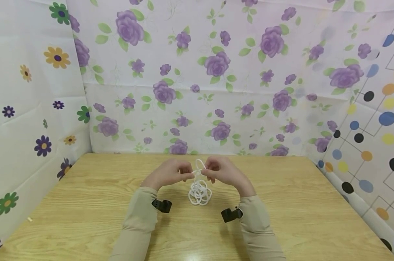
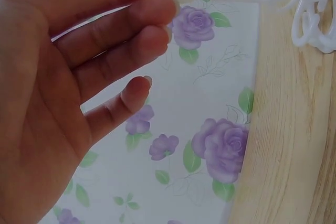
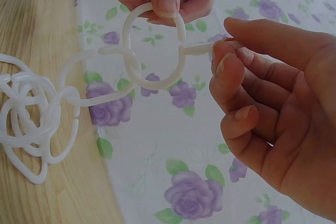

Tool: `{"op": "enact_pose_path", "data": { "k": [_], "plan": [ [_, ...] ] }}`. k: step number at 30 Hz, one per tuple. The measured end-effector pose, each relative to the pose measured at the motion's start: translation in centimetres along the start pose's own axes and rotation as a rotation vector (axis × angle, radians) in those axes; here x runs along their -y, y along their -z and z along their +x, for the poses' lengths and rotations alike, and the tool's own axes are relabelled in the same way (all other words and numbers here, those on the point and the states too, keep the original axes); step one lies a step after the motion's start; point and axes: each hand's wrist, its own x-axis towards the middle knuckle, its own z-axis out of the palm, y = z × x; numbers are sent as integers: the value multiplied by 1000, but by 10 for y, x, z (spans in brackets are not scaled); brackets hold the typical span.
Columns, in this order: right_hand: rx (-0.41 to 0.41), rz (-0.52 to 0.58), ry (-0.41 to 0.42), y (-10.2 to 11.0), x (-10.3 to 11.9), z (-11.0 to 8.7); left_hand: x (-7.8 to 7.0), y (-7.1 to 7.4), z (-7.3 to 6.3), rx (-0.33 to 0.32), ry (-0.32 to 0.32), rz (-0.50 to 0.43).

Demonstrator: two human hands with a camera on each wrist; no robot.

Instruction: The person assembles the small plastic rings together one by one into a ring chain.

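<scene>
White plastic rings with small gaps are linked into a chain. My left hand (image 1: 171, 173) pinches one ring (image 3: 128, 32) between thumb and fingertips, and in the right wrist view that ring shows almost face-on. A second ring (image 3: 199, 49), seen edge-on there, is pinched by my right hand (image 1: 224, 172); its inner end meets the first ring near the gap. Whether the two are hooked together I cannot tell. From the left-held ring the chain leads down to a tangled heap of rings (image 1: 199, 192), below and between both hands.
Beneath the hands is a wood-grain table (image 1: 96, 217). Cloths with purple flowers (image 1: 164, 92), coloured daisies and coloured dots surround it at the back and sides. A small pale scrap (image 1: 29, 219) lies at the left edge. Each wrist wears a black camera (image 1: 162, 206).
</scene>
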Motion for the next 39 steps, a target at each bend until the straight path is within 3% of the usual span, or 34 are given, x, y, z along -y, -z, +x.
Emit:
{"op": "enact_pose_path", "data": {
  "k": [9,19,25,32,39],
  "plan": [
    [105,14,11,-1,-2,1,0,1,0,7,6,-3],
    [128,-10,17,-2,-8,2,2,2,-1,-8,18,5],
    [125,-31,7,0,-15,2,1,4,-2,-22,36,15],
    [95,-45,-9,5,-20,-3,4,5,-2,-23,13,25],
    [52,-50,-19,8,-11,-4,7,5,-3,-14,6,13]
  ]
}}
